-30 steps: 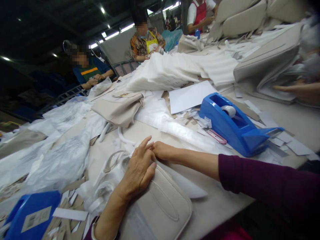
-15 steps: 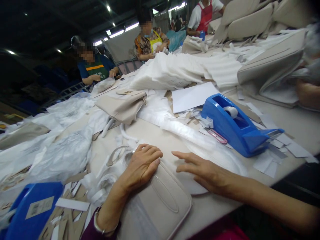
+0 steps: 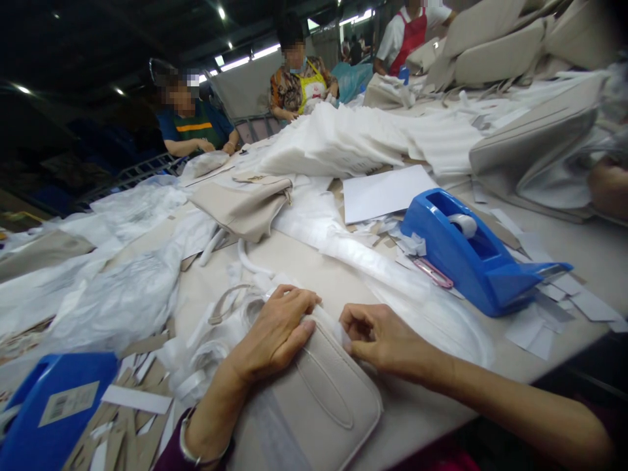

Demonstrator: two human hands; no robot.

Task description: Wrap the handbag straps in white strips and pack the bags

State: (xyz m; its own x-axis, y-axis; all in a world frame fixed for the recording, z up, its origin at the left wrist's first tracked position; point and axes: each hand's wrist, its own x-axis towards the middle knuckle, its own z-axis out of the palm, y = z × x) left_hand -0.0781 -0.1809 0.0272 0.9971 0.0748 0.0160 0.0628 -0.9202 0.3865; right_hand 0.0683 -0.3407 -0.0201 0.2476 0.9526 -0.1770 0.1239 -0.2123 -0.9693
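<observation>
A pale handbag point(image 3: 338, 392) lies at the near edge of the table point(image 3: 412, 405). The left hand point(image 3: 277, 337) rests over its far end, fingers loosely bent, thumb apart; the right hand point(image 3: 380, 337) is half curled at its right edge. I cannot tell whether either grips anything. Near left, a blue dispenser point(image 3: 61, 405) sits beside card strips point(image 3: 122, 432); at right, a tape dispenser point(image 3: 485, 268) holds a white roll point(image 3: 464, 225). Farther lies a beige bag point(image 3: 245, 206).

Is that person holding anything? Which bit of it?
The left grip holds a beige, rounded leather-like bag by its far end. The right grip is beside it; whether that pinches anything can't be told.
</observation>
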